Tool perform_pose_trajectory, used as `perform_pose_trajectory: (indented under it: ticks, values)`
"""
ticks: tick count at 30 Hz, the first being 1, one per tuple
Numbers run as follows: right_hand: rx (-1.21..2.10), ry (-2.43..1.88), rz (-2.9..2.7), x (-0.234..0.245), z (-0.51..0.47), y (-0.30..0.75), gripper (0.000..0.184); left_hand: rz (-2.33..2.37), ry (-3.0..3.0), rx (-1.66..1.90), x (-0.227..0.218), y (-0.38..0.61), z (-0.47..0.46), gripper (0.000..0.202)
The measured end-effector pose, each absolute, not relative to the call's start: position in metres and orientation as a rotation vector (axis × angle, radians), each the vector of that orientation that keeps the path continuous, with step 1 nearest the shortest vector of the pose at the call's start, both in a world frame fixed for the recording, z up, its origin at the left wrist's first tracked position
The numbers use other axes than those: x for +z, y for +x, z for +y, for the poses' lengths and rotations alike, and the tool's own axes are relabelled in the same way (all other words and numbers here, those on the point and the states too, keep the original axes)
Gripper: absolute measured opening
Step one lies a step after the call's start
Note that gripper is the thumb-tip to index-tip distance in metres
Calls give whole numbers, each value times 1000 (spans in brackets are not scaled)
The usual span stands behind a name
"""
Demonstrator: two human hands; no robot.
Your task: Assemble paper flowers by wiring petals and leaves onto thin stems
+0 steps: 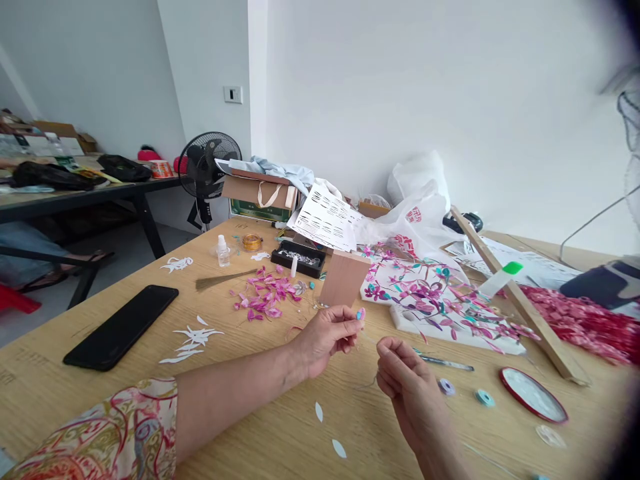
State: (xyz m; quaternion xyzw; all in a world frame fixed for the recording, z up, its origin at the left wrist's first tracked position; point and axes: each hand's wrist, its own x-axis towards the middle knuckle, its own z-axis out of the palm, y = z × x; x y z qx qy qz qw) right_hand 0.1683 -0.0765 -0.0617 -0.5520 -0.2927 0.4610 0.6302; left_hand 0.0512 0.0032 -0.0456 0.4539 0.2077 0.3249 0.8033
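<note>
My left hand (pixel 327 339) pinches a small pink and turquoise petal (pixel 361 315) between thumb and fingertips. To its right, my right hand (pixel 406 377) is closed in a pinch around a pale thread (pixel 369 339), which runs faintly between the two hands. Both hands are raised over the table (pixel 260 413). Behind the left hand stands a wooden block (pixel 345 280). A pile of pink petals (pixel 265 293) lies beyond the left wrist. Two thread bobbins, one lilac (pixel 447 387) and one turquoise (pixel 485 398), rest right of my right hand, near a slim pen-like tool (pixel 447 363).
A black phone (pixel 123 327) and white paper leaf shapes (pixel 193 340) lie on the left. Finished pink flower sprays (pixel 425 293) rest on white foam at right, near a wooden bar (pixel 525 307), a red-rimmed round dish (pixel 534 395) and red thread (pixel 585 323). A fan (pixel 210 167) stands behind.
</note>
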Motion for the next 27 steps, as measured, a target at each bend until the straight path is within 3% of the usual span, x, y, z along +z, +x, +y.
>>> perform_pose_trajectory:
  ticks: [3, 6, 9, 17, 22, 27]
  values:
    - [910, -1510, -828, -65, -75, 176, 25, 451, 982, 709, -45, 51, 3, 31]
    - [463, -1703, -1009, -62, -78, 180, 21, 496, 1048, 765, -44, 52, 2, 30]
    - [133, -1623, -1157, -53, -83, 173, 11, 547, 1172, 824, -44, 54, 1, 28]
    - [599, -1557, -1185, -55, -80, 153, 15, 482, 1309, 831, -41, 55, -7, 20]
    - [538, -1535, -1102, -51, -83, 166, 9, 501, 1267, 805, -41, 55, -5, 20]
    - [776, -1557, -893, -48, -83, 165, 30, 498, 1274, 804, -44, 55, -3, 19]
